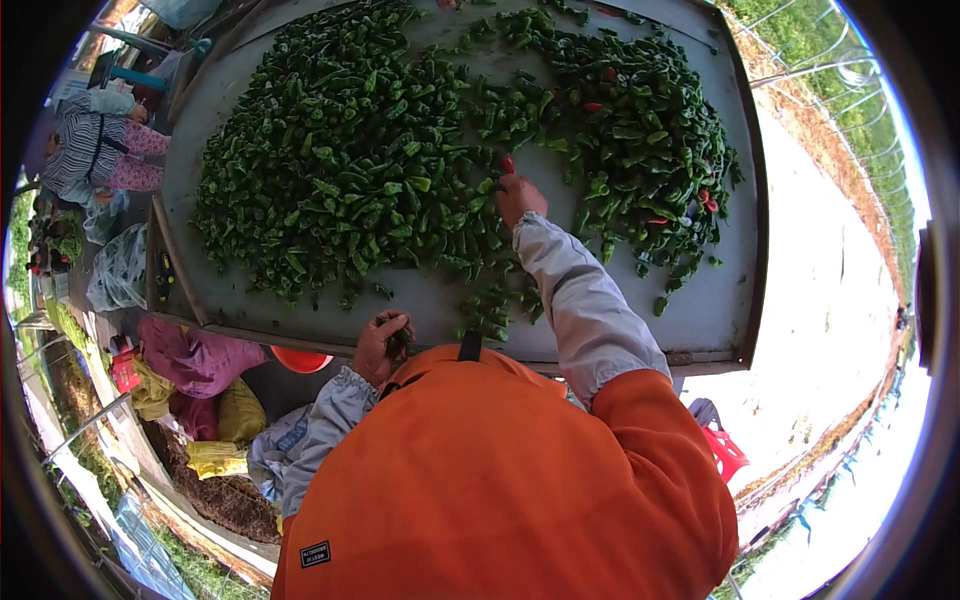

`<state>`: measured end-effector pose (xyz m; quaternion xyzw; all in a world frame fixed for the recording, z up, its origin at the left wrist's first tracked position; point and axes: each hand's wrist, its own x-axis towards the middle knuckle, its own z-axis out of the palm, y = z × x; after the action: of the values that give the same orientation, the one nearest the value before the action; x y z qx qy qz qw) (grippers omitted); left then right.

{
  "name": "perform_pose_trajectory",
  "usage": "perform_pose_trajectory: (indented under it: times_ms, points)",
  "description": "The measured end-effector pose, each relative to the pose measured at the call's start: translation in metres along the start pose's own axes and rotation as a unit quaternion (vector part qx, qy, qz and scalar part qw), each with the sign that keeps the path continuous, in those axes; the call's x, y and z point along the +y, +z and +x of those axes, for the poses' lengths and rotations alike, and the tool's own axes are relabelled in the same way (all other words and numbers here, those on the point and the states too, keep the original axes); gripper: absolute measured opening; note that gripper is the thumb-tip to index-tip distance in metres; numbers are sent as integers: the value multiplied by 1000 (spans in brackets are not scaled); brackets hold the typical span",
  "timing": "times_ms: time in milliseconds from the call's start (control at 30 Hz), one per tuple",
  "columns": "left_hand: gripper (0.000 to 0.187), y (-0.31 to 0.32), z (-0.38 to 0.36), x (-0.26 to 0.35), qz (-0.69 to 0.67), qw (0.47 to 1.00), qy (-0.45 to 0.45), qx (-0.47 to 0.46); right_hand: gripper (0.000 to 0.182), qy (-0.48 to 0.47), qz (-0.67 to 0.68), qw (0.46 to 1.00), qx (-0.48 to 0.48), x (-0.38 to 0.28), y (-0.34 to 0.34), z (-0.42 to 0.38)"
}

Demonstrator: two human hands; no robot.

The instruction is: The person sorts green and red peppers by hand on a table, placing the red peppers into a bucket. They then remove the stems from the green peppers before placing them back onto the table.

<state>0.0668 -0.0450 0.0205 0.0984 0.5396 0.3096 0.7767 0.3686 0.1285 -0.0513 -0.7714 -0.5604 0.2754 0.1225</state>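
My right hand [521, 198] reaches over the table, its fingers closed on a red pepper [507, 164]. Around it lie green peppers, between a large heap [340, 160] on the left and a smaller heap [640, 130] on the right, which has a few red ones in it. Close to the near table edge, my left hand [376, 348] is curled around green peppers [399, 344]; how many it holds is hidden. A small cluster of green peppers [487, 312] lies by the edge in front of my body.
The grey table [720, 300] has a raised rim. At the far edge shows part of another person's hand [447, 4]. To the left, a person [100, 150] in patterned clothes is near plastic bags [120, 270]. Coloured sacks [205, 360] and a red bucket [300, 360] stand below the left edge.
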Motion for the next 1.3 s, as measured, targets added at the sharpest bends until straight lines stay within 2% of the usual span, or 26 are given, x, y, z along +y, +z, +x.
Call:
perform_pose_trajectory:
  times_ms: [67, 167, 367, 467, 567, 667, 767, 833, 900, 1033, 1100, 1300]
  points:
    - [6, -5, 1, 1, -3, 1000, 7, 19, 25, 8, -18, 999, -40, 0, 3, 7]
    - [7, -11, 5, -1, -15, 999, 1, 42, 26, -24, -31, 998, -46, 11, 16, 12]
    - [8, -13, 15, -5, -24, 999, -8, 46, 28, 91, 146, 981, 89, 12, -9, 20]
    - [8, -6, 16, -2, -19, 999, -5, 37, 32, 82, 71, 993, 43, 18, 3, 36]
    - [8, -4, 13, 2, -11, 1000, 4, 27, 35, 119, -6, 992, 36, 16, 13, 43]
    - [11, 1, 9, 8, 1, 1000, 14, 13, 34, 107, 77, 991, 26, 20, 14, 40]
    - [16, 5, 11, 9, 12, 1000, 19, -16, 31, -7, 126, 991, -45, 0, -1, -10]
    - [20, 9, 15, 7, 27, 999, 18, -38, 30, -64, 155, 972, -163, -21, -13, -67]
    - [26, 14, 18, 4, 53, 997, 12, -58, 25, -195, 118, 949, -219, -23, 7, -116]
    - [28, 23, 15, -1, 57, 997, -27, -52, 22, -185, 174, 931, -263, -32, 14, -184]
    - [28, 21, 15, 0, 84, 994, -50, -54, 22, -164, 208, 926, -268, -33, 3, -195]
    - [17, 32, 16, -10, 66, 990, -63, -108, 21, -175, 197, 929, -258, -31, -7, -209]
